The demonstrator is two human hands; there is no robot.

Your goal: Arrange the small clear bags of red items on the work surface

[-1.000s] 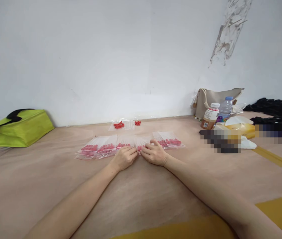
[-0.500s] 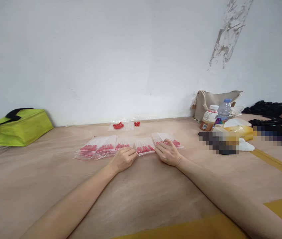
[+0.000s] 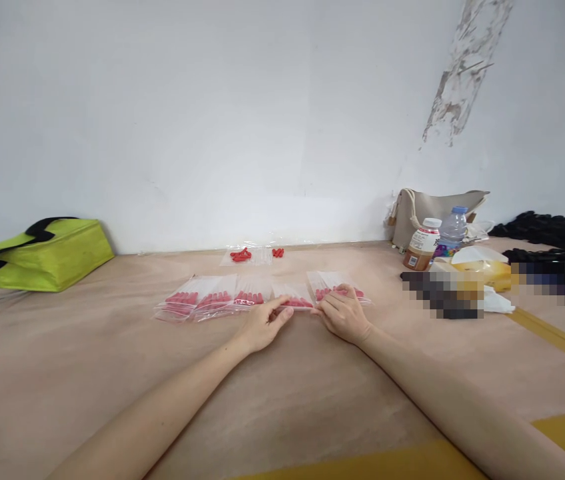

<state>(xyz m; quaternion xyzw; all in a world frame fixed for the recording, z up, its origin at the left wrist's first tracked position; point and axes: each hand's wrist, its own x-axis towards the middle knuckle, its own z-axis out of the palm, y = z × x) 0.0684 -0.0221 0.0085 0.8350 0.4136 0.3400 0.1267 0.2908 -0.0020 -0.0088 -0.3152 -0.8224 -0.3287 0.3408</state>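
A row of clear zip bags [image 3: 215, 285] holding pink-red stick-like pieces lies on the brown-covered table, mouths toward me. My left hand [image 3: 262, 325] is at the near edge of one zip bag [image 3: 295, 291], its thumb and forefinger closed about that edge. At the same bag's right corner, my right hand [image 3: 342, 315] pinches with curled fingers. That hand partly covers the rightmost bag [image 3: 330, 279]. Beyond the row, a small pile of bare red pieces [image 3: 240, 255] rests on clear plastic, and a smaller group [image 3: 278, 253] is beside it.
A lime-green bag [image 3: 60, 257] with a black strap stands at left. On the right are a brown drink bottle [image 3: 421, 245], a clear bottle [image 3: 453, 227], a beige bag [image 3: 402, 213], a yellow tissue pack [image 3: 487, 270] and black bundles [image 3: 542, 228]. A wall [image 3: 212, 133] closes off the back.
My left hand has slid right along the near edge of the bag, its thumb now showing. My right hand stays at the bag's right corner. The view has shifted slightly.
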